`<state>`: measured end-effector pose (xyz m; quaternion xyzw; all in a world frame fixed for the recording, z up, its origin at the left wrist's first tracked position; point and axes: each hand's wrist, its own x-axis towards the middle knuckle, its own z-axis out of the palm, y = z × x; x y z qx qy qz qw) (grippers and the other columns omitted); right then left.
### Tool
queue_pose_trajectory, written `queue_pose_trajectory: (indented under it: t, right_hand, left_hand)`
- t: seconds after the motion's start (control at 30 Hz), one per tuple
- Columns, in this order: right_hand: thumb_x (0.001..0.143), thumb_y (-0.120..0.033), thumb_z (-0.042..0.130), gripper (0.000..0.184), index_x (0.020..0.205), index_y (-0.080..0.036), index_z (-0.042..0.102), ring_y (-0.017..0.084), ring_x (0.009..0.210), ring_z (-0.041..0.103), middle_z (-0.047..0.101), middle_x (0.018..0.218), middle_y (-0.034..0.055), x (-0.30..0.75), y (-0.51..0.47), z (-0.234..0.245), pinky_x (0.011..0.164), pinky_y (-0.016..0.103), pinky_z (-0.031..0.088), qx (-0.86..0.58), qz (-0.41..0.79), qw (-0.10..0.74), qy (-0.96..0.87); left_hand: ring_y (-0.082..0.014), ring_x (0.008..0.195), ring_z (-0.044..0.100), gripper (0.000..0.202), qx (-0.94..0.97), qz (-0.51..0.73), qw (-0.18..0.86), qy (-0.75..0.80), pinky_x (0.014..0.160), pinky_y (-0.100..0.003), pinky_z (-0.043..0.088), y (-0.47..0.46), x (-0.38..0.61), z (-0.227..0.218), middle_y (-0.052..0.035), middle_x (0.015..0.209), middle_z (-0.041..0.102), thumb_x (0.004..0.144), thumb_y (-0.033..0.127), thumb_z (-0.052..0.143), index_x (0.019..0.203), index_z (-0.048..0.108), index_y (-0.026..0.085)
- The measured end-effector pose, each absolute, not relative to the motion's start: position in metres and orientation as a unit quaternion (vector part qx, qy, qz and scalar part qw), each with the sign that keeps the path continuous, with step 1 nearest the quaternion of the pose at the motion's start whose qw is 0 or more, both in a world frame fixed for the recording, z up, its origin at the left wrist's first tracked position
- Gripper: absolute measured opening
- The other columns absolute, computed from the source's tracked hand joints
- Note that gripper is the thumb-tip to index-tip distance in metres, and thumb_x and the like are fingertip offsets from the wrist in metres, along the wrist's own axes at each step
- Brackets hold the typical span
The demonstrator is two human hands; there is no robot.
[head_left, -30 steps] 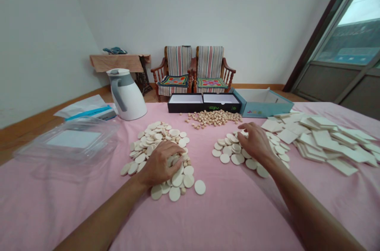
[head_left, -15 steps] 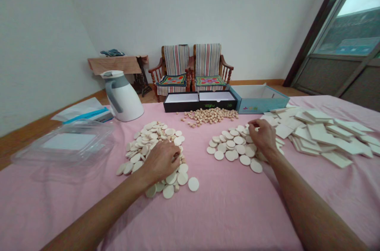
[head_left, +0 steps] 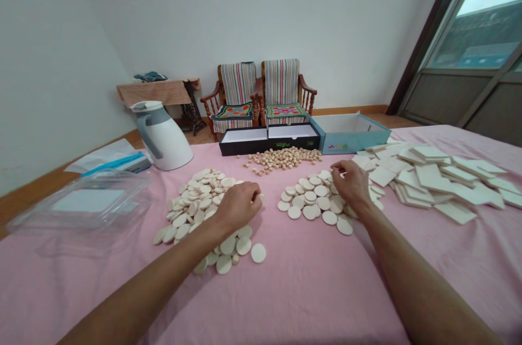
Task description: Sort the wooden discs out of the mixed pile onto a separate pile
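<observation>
Above the right edge of the left pile of pale round wooden discs (head_left: 196, 198), my left hand (head_left: 240, 204) is closed in a pinch. The pale edge of a wooden disc (head_left: 261, 199) shows at its fingertips. My right hand (head_left: 353, 184) is over the far right side of a smaller pile of wooden discs (head_left: 310, 198). Its thumb and fingers are pressed together; what they hold, if anything, I cannot make out. One single disc (head_left: 258, 253) lies apart in front of the left pile.
Small wooden beads (head_left: 285, 159) lie before a black two-part box (head_left: 244, 148) and a blue box (head_left: 354, 142). Square wooden tiles (head_left: 432, 179) are heaped at right. A white jug (head_left: 169, 141) and clear plastic trays (head_left: 81, 203) stand at left on the pink cloth (head_left: 302, 290).
My left hand has moved right and away from me, off the pile, with a disc at its fingertips. The right hand stays at its pile. The whole view has shifted slightly.
</observation>
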<state>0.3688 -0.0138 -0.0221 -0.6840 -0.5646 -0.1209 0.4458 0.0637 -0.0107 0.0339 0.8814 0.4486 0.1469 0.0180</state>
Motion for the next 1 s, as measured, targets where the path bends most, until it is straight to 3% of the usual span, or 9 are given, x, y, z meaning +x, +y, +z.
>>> queue_pose_trajectory:
  t: [0.1, 0.23, 0.37, 0.47, 0.6, 0.83, 1.0]
  right_hand:
    - [0.073, -0.022, 0.047, 0.017, 0.073, -0.017, 0.063, 0.018, 0.068, 0.058, 0.064, 0.076, 0.0058, 0.367, -0.014, -0.022, 0.068, 0.031, 0.042, -0.679, -0.116, 0.449, -0.568]
    - [0.073, -0.021, 0.047, 0.016, 0.073, -0.017, 0.062, 0.018, 0.069, 0.057, 0.064, 0.076, 0.0062, 0.368, -0.015, -0.022, 0.068, 0.031, 0.042, -0.681, -0.113, 0.451, -0.566]
    - [0.073, -0.021, 0.047, 0.016, 0.073, -0.018, 0.063, 0.018, 0.068, 0.057, 0.064, 0.076, 0.006, 0.367, -0.015, -0.021, 0.068, 0.031, 0.042, -0.681, -0.113, 0.449, -0.567]
    - [0.073, -0.021, 0.046, 0.017, 0.074, -0.017, 0.063, 0.018, 0.068, 0.057, 0.064, 0.076, 0.0061, 0.366, -0.015, -0.02, 0.068, 0.031, 0.042, -0.679, -0.116, 0.443, -0.573]
    - [0.074, -0.021, 0.046, 0.018, 0.075, -0.017, 0.063, 0.018, 0.069, 0.057, 0.063, 0.077, 0.0063, 0.364, -0.015, -0.02, 0.068, 0.031, 0.042, -0.676, -0.113, 0.437, -0.582]
    - [0.074, -0.022, 0.047, 0.018, 0.075, -0.017, 0.063, 0.018, 0.068, 0.057, 0.063, 0.076, 0.0054, 0.364, -0.015, -0.021, 0.067, 0.031, 0.041, -0.685, -0.112, 0.434, -0.575]
    - [0.074, -0.022, 0.046, 0.017, 0.074, -0.017, 0.063, 0.018, 0.068, 0.057, 0.063, 0.076, 0.0056, 0.367, -0.015, -0.021, 0.069, 0.031, 0.042, -0.681, -0.112, 0.442, -0.573]
  left_hand:
    - [-0.0145, 0.067, 0.06, 0.016, 0.872, 0.182, 0.105, 0.442, 0.062, -0.024, 0.042, 0.0, 0.094, 0.033, -0.0019, 0.073, 0.067, 0.076, 0.014, 0.051, 0.078, 0.067, 0.016]
    - [-0.0132, 0.068, 0.062, 0.024, 0.853, 0.246, 0.162, 0.431, 0.063, -0.023, 0.044, 0.01, 0.105, 0.033, -0.0028, 0.082, 0.069, 0.084, 0.02, 0.049, 0.099, 0.066, 0.016]
    - [-0.0128, 0.07, 0.06, 0.016, 0.907, 0.142, 0.198, 0.344, 0.063, -0.022, 0.043, -0.001, 0.077, 0.042, -0.0028, 0.082, 0.068, 0.082, 0.02, 0.053, 0.085, 0.068, 0.016]
    - [-0.0131, 0.074, 0.059, 0.013, 0.938, 0.03, 0.235, 0.255, 0.066, -0.022, 0.043, -0.024, 0.051, 0.052, -0.0024, 0.085, 0.067, 0.078, 0.022, 0.061, 0.089, 0.067, 0.018]
    - [-0.017, 0.088, 0.056, 0.026, 0.957, -0.005, 0.206, 0.204, 0.082, -0.027, 0.041, -0.052, 0.033, 0.053, -0.0024, 0.094, 0.064, 0.07, 0.018, 0.07, 0.096, 0.063, 0.02]
    - [-0.0161, 0.08, 0.055, 0.017, 0.963, 0.003, 0.161, 0.216, 0.072, -0.025, 0.042, -0.052, 0.047, 0.04, -0.002, 0.086, 0.059, 0.072, 0.011, 0.061, 0.088, 0.06, 0.019]
    - [-0.0162, 0.088, 0.056, 0.027, 0.939, 0.154, 0.165, 0.258, 0.077, -0.026, 0.045, -0.036, 0.082, 0.039, -0.0058, 0.102, 0.058, 0.077, 0.012, 0.057, 0.103, 0.058, 0.018]
